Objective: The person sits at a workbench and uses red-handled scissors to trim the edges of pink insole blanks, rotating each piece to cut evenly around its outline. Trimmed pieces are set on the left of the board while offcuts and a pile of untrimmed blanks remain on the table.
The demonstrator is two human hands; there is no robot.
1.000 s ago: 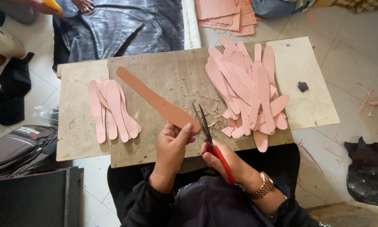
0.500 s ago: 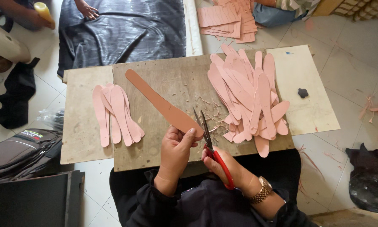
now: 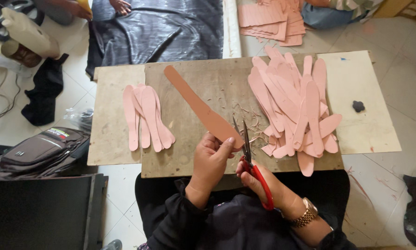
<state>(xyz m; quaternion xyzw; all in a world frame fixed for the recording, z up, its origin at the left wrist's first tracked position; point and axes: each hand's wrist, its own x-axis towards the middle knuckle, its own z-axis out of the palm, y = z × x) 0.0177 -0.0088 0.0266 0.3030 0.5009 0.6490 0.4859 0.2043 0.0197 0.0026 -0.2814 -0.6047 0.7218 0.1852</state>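
Observation:
My left hand [image 3: 211, 159] grips the wide near end of a long brown sole-shaped strip [image 3: 198, 107] that lies slanted across the wooden board [image 3: 189, 153]. My right hand [image 3: 263, 183] holds red-handled scissors [image 3: 252, 164], blades parted, tips pointing away from me right beside the strip's near edge. A big heap of pink sole-shaped cutouts [image 3: 293, 104] lies to the right of the scissors. A smaller fan of pink cutouts [image 3: 145, 115] lies to the left.
Thin trimmings [image 3: 242, 111] litter the board's middle. A dark small object [image 3: 358, 106] sits on the pale board at right. Beyond lie dark sheeting [image 3: 161, 28], a stack of pink sheets [image 3: 272, 18] and another person's hands [image 3: 120, 5]. A bag [image 3: 36, 150] rests on the floor at left.
The scissors and both hands stay at the strip's near end; the blades have shifted slightly along its edge. The view has tilted a little.

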